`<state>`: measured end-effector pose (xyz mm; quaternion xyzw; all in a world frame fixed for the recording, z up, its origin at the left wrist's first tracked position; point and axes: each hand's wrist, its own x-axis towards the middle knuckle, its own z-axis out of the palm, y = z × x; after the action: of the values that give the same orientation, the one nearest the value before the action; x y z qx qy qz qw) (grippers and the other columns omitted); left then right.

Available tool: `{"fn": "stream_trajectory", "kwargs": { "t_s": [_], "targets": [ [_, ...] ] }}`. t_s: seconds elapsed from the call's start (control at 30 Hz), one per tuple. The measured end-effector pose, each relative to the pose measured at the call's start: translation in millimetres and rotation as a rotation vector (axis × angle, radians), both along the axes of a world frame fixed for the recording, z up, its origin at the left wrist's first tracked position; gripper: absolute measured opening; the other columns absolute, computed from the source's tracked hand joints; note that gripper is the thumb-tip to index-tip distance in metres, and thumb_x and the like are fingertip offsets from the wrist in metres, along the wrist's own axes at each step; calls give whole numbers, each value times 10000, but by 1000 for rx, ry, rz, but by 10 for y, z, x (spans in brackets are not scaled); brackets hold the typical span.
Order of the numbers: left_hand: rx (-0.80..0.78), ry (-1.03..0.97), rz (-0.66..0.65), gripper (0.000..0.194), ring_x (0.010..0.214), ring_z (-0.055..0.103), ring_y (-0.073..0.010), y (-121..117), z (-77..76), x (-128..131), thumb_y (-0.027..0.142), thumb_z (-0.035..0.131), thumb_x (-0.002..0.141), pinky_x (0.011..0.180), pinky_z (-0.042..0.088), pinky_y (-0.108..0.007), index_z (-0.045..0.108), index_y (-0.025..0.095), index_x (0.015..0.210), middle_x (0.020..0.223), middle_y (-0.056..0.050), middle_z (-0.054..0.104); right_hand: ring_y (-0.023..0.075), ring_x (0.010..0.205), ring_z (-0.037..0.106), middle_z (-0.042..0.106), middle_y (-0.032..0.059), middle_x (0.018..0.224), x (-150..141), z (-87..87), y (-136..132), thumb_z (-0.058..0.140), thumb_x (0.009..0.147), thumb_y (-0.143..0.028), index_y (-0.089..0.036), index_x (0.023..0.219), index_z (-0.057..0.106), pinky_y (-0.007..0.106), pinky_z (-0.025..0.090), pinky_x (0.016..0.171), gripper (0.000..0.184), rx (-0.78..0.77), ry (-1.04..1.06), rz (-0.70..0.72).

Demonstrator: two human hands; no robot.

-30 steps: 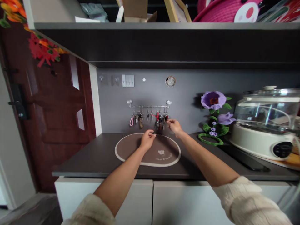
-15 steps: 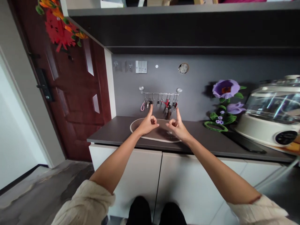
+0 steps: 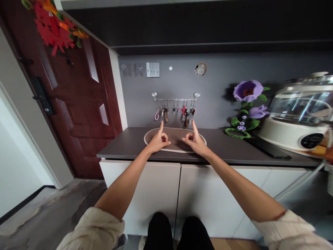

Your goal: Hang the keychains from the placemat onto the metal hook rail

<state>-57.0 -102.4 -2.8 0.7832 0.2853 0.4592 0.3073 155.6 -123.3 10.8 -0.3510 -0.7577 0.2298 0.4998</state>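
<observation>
My left hand [image 3: 158,140] hovers over the left part of an oval brown mat [image 3: 174,135] with a pale rim. Its index finger points up, its thumb sticks out sideways, and the other fingers curl in. Mirroring that pose, my right hand [image 3: 195,141] is above the mat's right part. Nothing shows in either hand, and the two thumbs are a short gap apart. Beyond the fingertips, a metal hook rail [image 3: 176,99] on the grey wall carries several hanging keys [image 3: 185,113] and a pink loop strap [image 3: 156,114].
A dark countertop [image 3: 119,144] tops white cabinets [image 3: 151,187]. On the right stand purple knitted-looking flowers [image 3: 248,91] and a cream appliance with a clear cover [image 3: 288,133]. A shelf [image 3: 182,27] overhangs the counter. At left is a dark red door [image 3: 78,100].
The view has tilted and shifted slightly, so the wall and rail sit higher in the picture. Both hands keep the same pose, now a little further left and slightly below the keys.
</observation>
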Motion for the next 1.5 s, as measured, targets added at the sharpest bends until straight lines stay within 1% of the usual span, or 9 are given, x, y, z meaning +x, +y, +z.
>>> {"fn": "stream_trajectory", "kwargs": {
  "t_s": [0.1,0.23,0.4,0.6,0.83,1.0,1.2,1.37,1.5],
  "targets": [
    [-18,19,104,964,629,461,-63,158,26,-15,222,580,677,648,397,-204,-116,246,1343,750,40,498,94,601,456,476,-37,689,92,-1,178,534,732,-332,-237,1368,10,252,432,632,829,-5,-7,-30],
    [34,52,432,884,883,490,-140,542,111,-58,310,599,658,831,380,-281,77,196,1362,978,-45,531,143,800,520,517,38,927,275,56,590,568,686,-400,-234,1338,196,320,442,757,769,5,54,-201],
    [-29,130,771,994,1203,296,-286,1137,330,-45,479,644,567,987,247,-365,128,151,1352,1307,-140,331,276,1130,386,358,142,1251,463,268,1229,660,536,-478,-176,1325,225,409,357,918,950,-13,118,-497],
    [-139,88,936,1074,1207,302,-305,1667,558,222,485,679,500,958,292,-371,79,213,1347,1340,-135,273,299,1223,275,246,151,1321,378,425,1794,698,428,-506,-182,1352,79,390,241,1012,1159,-85,240,-657],
    [-259,-69,1109,1007,1158,360,-317,1873,618,691,395,653,554,887,342,-427,26,252,1329,1271,-144,326,325,1145,380,278,153,1258,-24,363,2053,635,534,-429,-231,1348,25,418,290,958,1036,-82,337,-802],
    [-176,-183,1089,833,1042,487,-292,1949,591,804,277,559,676,829,376,-384,45,173,1323,1194,-200,389,313,1070,456,327,194,1214,-131,345,2120,549,632,-290,-178,1344,53,423,328,921,875,-7,421,-776],
    [-84,-245,858,794,783,600,-187,1941,555,646,166,514,699,717,431,-291,33,154,1330,981,-113,577,228,1070,472,435,152,1204,8,389,2107,470,671,-224,-138,1296,116,354,367,906,723,60,355,-728],
    [-70,-359,700,711,524,560,-86,1880,662,519,142,509,695,521,430,-209,142,216,1300,957,-56,586,180,815,582,486,139,1146,100,587,1938,484,665,-263,-157,1283,124,281,481,658,724,-12,377,-713],
    [-129,-434,665,548,463,521,-58,1818,863,520,103,518,665,434,388,-178,324,199,1169,870,-35,585,133,601,574,538,122,1058,65,794,1840,510,645,-239,-156,1248,205,235,469,486,680,-156,482,-640]
  ]
}}
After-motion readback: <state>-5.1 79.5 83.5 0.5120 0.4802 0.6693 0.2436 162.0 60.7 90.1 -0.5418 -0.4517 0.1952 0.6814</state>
